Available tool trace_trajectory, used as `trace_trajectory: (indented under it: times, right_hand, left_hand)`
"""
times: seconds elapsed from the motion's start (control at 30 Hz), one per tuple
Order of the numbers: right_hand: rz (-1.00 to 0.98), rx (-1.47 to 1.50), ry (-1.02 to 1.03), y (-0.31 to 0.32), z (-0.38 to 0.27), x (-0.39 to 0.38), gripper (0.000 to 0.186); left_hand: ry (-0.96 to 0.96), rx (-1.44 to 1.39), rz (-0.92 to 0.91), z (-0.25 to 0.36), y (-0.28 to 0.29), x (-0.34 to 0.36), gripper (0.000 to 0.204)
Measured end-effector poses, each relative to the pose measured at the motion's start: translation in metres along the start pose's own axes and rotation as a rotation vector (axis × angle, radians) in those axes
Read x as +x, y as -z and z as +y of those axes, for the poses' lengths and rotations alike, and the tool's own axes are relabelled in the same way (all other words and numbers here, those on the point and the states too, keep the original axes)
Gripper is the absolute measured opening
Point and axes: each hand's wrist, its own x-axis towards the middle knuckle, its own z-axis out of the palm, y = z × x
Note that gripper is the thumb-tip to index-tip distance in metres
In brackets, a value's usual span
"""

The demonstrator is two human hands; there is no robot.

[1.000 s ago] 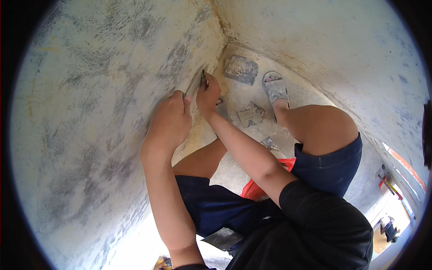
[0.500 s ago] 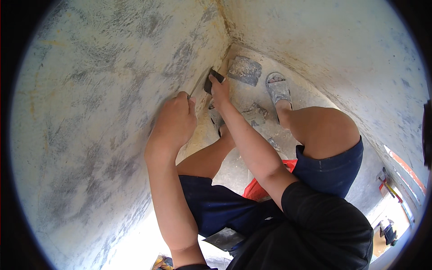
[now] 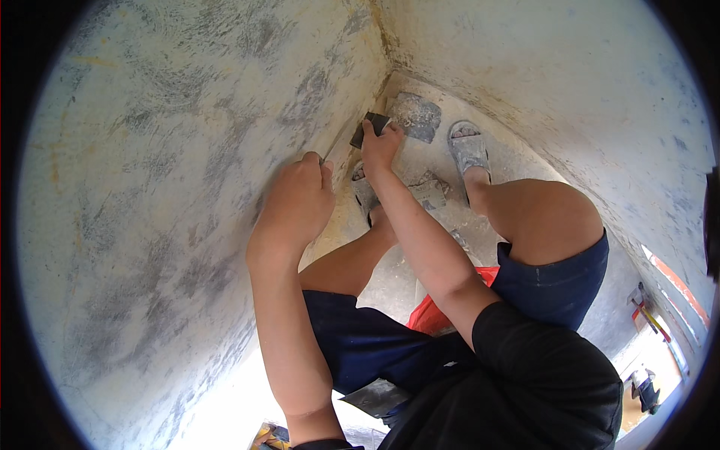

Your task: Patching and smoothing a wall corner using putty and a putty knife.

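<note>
Two bare hands are seen between two walls that meet in one corner at the top. The left wall [image 3: 150,210] is marked all over with grey smears. At the lower edge, one yellow-and-dark bundle [image 3: 270,436] is partly cut off. One left hand [image 3: 298,199] is placed beside that wall, its fingers curled tightly; one thin grey piece [image 3: 322,160] is gripped in it, mostly hidden, so its full shape cannot be told. One of two dusty sandals, the left sandal [image 3: 364,191], is half covered by the right arm. One dark rectangular piece [image 3: 367,130] is held up near the foot of the left wall, pinched between the thumb and fingers of one right hand [image 3: 381,148]; whether the wall is touched by it cannot be told. On the lap one grey flat plate [image 3: 377,396] is rested. Just beyond the right hand, one dusty slab [image 3: 418,118] is laid on the floor [image 3: 442,154]. Below, several scraps [image 3: 433,193] are scattered, and one red object [image 3: 429,316] is partly hidden by the right arm. The right sandal [image 3: 470,152] is worn near the right wall [image 3: 577,90]. At far right, one dark object [image 3: 645,390] is seen, blurred.
</note>
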Motion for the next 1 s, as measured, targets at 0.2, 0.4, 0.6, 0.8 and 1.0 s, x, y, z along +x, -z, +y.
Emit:
trace_trajectory:
  times: [0.2, 0.4, 0.6, 0.8, 1.0]
  right_hand:
    - [-0.383, 0.308, -0.236, 0.011, -0.035, -0.021, 0.019]
    - [-0.376, 0.091, -0.061, 0.01, -0.04, -0.056, 0.041]
    - [-0.345, 0.045, -0.074, -0.007, -0.027, -0.072, 0.051]
    - [-0.423, 0.202, -0.364, -0.019, -0.033, -0.022, 0.051]
    - [-0.426, 0.037, -0.203, -0.017, -0.035, -0.058, 0.046]
  left_hand:
    - [-0.023, -0.03, 0.038, -0.008, -0.002, -0.004, 0.034]
    - [-0.043, -0.024, 0.022, -0.005, -0.002, -0.001, 0.033]
    - [-0.071, -0.035, 0.072, -0.01, -0.004, -0.001, 0.032]
    - [0.033, -0.029, -0.001, -0.012, -0.002, -0.005, 0.032]
    - [-0.013, -0.034, 0.041, -0.01, 0.003, -0.002, 0.032]
